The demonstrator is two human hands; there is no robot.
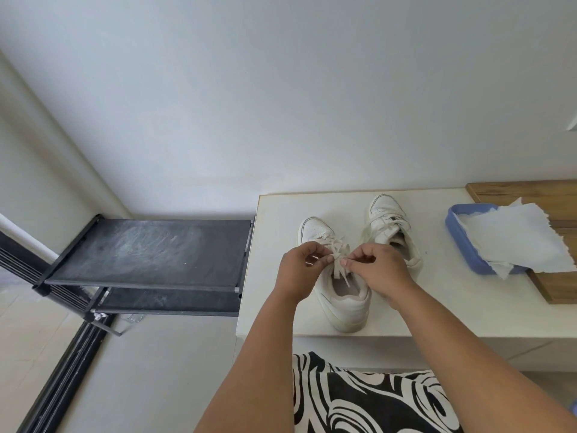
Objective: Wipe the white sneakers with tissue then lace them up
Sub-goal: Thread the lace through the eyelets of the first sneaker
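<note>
A home entryway: black shoe rack point(150, 254) beside a white bench point(468, 307), tiled floor point(34, 332).

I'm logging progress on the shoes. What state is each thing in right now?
Near sneaker: upright, laces pinched by both hands.
Far sneaker: upright, untouched, laces loose.
Left hand: pinching lace.
Right hand: pinching lace.
Tissue: crumpled, draped over blue tray.
Shoe rack: top shelf dusty.

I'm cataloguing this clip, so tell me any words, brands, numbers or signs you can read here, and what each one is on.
None can be read.
Near sneaker: a faint curved mark on its side, no lettering legible.
Far sneaker: no print visible.
Blue tray and tissue: blank.
Black-and-white fabric: swirl pattern only, no text.
</note>
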